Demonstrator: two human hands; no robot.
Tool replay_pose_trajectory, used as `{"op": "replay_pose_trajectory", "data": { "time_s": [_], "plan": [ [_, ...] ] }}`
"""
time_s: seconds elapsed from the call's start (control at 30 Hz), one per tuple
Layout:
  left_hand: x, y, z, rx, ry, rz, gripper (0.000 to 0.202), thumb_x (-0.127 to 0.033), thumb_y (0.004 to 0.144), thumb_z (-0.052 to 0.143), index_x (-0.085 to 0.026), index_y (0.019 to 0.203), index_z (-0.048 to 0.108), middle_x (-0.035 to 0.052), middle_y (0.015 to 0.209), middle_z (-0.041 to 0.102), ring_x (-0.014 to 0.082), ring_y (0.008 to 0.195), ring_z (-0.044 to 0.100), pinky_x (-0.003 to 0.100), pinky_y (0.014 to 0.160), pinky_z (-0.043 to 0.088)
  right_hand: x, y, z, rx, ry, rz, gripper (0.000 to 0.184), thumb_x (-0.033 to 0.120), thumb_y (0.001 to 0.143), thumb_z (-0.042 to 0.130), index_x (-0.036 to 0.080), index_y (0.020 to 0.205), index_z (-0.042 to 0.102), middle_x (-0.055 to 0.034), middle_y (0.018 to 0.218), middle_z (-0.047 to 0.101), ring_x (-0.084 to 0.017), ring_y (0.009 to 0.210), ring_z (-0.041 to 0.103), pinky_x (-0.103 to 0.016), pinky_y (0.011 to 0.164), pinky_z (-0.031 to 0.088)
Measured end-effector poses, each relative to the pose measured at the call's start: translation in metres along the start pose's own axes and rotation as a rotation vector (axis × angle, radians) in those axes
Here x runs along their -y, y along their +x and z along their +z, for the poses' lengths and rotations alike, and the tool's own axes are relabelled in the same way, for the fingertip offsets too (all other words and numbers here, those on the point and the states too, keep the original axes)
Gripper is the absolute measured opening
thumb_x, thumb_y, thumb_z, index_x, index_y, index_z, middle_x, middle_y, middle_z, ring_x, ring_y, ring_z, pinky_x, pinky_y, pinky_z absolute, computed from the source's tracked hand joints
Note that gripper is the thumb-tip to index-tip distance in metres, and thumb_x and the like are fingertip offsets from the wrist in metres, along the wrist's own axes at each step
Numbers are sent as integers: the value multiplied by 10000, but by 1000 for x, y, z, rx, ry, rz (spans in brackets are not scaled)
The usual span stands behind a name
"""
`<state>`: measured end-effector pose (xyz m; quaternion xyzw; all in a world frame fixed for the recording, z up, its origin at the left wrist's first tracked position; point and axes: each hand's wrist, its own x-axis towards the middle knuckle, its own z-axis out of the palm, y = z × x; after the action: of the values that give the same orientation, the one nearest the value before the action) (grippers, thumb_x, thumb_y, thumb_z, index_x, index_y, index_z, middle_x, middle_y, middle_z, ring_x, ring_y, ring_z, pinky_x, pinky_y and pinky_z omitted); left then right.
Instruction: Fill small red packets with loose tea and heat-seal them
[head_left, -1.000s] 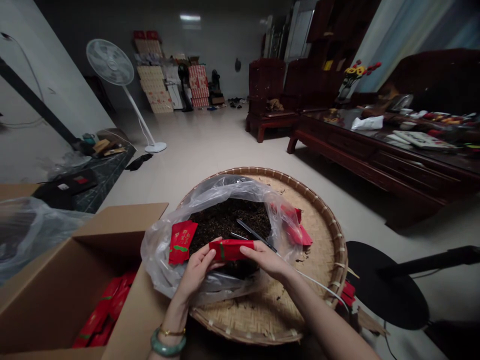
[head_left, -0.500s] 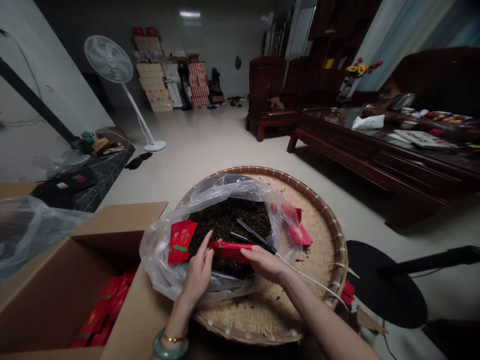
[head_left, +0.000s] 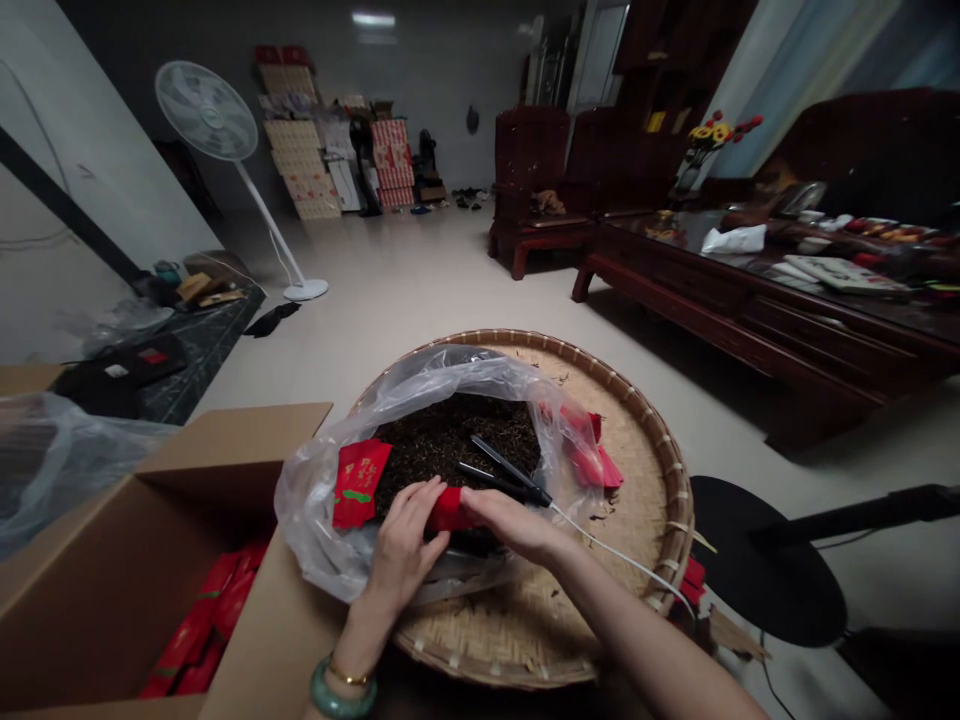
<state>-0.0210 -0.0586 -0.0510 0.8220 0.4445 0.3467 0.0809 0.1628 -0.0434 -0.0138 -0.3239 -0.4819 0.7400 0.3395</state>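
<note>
Both of my hands meet on a small red packet (head_left: pixel 450 510) over a clear plastic bag (head_left: pixel 322 500) of dark loose tea (head_left: pixel 450 440). My left hand (head_left: pixel 401 550) wraps the packet's left end, and my right hand (head_left: pixel 510 522) presses down on its right end, so little of it shows. The bag lies in a round woven bamboo tray (head_left: pixel 652 440). A black sealing tool (head_left: pixel 502 470) with a white cord (head_left: pixel 622 560) rests on the tea just past my right hand. Another red packet (head_left: pixel 360 482) leans at the bag's left side.
An open cardboard box (head_left: pixel 150 540) with several red packets (head_left: pixel 210 620) stands at my left. More red packets (head_left: pixel 589 450) lie at the bag's right side. A black round stool (head_left: pixel 765 580) is at the right, dark wooden furniture (head_left: pixel 750 310) beyond, and a standing fan (head_left: pixel 210 110) far left.
The red packet has dropped lower onto the tea. My left hand let go for a moment and has closed on it again, and my right hand now covers more of it.
</note>
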Motion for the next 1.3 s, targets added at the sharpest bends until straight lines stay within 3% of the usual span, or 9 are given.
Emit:
{"op": "replay_pose_trajectory", "data": {
  "time_s": [0.23, 0.33, 0.43, 0.53, 0.6, 0.73, 0.87, 1.13, 1.3],
  "plan": [
    [13, 2, -11, -130, -95, -262, 436, -220, 737, 628, -213, 1167, 559, 86, 1133, 626, 242, 1043, 577, 426, 913, 491, 15, 6, -18, -144, -36, -48, 531, 576, 849, 427, 117, 1010, 640, -133, 900, 693, -217, 841, 667, -413, 821, 492],
    [18, 1, -15, -158, -139, -365, 429, -294, 740, 653, -218, 1152, 567, 84, 1132, 615, 232, 1033, 588, 396, 893, 506, -1, 16, -15, -218, -513, -180, 306, 327, 856, 483, 153, 1070, 615, -125, 1031, 661, -225, 971, 624, -400, 853, 493],
    [21, 0, -16, -176, -185, -419, 435, -324, 735, 660, -219, 1146, 564, 86, 1145, 607, 232, 1035, 595, 377, 878, 520, -16, 25, -5, 7, -1131, -279, 542, 91, 730, 562, 174, 1263, 506, -147, 1337, 488, -277, 1245, 435, -438, 1014, 378],
    [23, -1, -13, -214, -237, -443, 451, -327, 715, 671, -197, 1132, 558, 100, 1140, 601, 238, 1010, 609, 344, 797, 559, -20, 32, 6, 176, -1542, -205, 717, 104, 673, 645, 175, 1345, 407, -194, 1438, 338, -374, 1289, 340, -528, 975, 380],
    [22, 0, -12, -225, -286, -444, 524, -322, 710, 673, -190, 1189, 506, 108, 1135, 593, 236, 1000, 614, 320, 737, 579, -16, 37, 11, 207, -1689, -176, 672, 178, 669, 686, 164, 1298, 448, -204, 1355, 426, -376, 1195, 425, -517, 896, 434],
    [18, 1, -16, -173, -295, -360, 623, -271, 771, 617, -238, 1332, 347, 89, 1142, 563, 205, 1013, 601, 306, 716, 588, -12, 41, 13, 159, -1804, -197, 382, 203, 749, 600, 174, 1125, 539, -144, 1088, 556, -282, 1011, 508, -411, 787, 475],
    [16, 4, -25, -14, -162, -214, 464, -241, 831, 539, -288, 1280, 433, 64, 1154, 519, 187, 1006, 591, 316, 763, 577, -18, 41, 10, 118, -1817, -194, 573, 237, 695, 657, 178, 1228, 454, -144, 1146, 519, -284, 1030, 479, -410, 794, 467],
    [17, 16, -40, 105, 22, -78, 549, -196, 831, 508, -260, 1356, 359, 72, 1079, 559, 194, 957, 595, 340, 828, 530, -24, 42, 11, 88, -1815, -172, 473, 219, 703, 650, 117, 1149, 533, -171, 1114, 556, -303, 1010, 493, -424, 765, 480],
    [13, 28, -44, 185, 39, 38, 506, -100, 785, 474, -247, 1270, 492, 91, 1196, 520, 227, 1087, 523, 400, 940, 469, -29, 42, 12, 66, -1765, -183, 462, 163, 736, 597, 142, 1192, 520, -158, 1170, 575, -292, 1016, 515, -389, 754, 489]
  ]
}}
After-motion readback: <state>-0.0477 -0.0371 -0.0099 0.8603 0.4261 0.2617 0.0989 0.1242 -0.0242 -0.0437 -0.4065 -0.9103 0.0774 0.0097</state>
